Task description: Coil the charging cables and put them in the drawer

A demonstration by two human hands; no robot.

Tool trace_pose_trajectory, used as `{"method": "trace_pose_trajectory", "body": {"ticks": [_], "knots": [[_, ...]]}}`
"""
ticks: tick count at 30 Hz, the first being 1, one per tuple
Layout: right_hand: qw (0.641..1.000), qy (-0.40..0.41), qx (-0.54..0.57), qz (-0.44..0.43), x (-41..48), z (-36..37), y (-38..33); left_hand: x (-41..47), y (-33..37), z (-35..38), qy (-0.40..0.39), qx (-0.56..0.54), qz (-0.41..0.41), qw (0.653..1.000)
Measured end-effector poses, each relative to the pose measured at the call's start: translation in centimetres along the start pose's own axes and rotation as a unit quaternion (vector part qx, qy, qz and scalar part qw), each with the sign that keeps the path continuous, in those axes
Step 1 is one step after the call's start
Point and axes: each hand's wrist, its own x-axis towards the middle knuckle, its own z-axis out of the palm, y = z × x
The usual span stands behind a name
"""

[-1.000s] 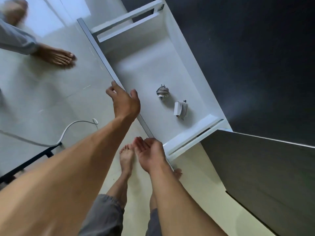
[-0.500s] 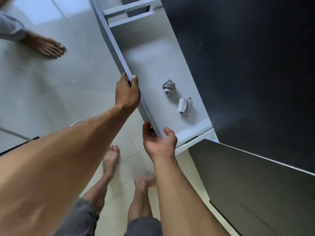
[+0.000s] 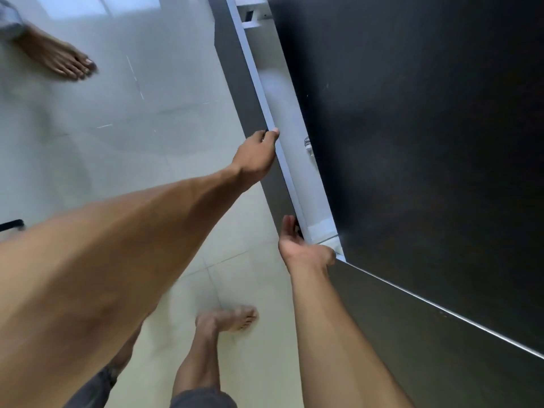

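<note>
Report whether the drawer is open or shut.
Slightly open: the drawer shows only a narrow white strip of its inside beside the dark cabinet.

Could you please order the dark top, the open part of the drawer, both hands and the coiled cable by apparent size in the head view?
1. dark top
2. drawer, visible strip
3. left hand and right hand, about alike; not ranked
4. coiled cable, only a sliver showing

The drawer [image 3: 252, 69] was tucked mostly under the desktop [image 3: 426, 113], a cable [image 3: 307, 144] inside. The left hand [image 3: 256, 156] was placed on its front, the right hand [image 3: 303, 248] nearer.
</note>
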Motion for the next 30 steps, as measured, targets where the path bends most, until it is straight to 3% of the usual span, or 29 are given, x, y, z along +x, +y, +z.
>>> {"method": "trace_pose_trajectory", "body": {"ticks": [9, 18, 27, 30], "knots": [[0.993, -0.006, 0.109, -0.038, 0.5, 2.5, -4.5, -1.6, 1.0, 5.1, -0.132, -0.113, -0.054, 0.983], [0.977, -0.007, 0.212, -0.013, 3.3, 2.7, -6.2, -1.4, 2.2, 5.6, -0.131, -0.185, -0.09, 0.97], [0.991, -0.033, 0.12, -0.054, 1.0, 2.1, -4.5, -1.3, 2.6, 3.5, -0.234, -0.129, -0.115, 0.957], [0.997, -0.025, 0.042, -0.064, -0.3, 1.0, -3.6, -2.5, 3.2, 2.9, -0.206, -0.13, -0.099, 0.965]]}}
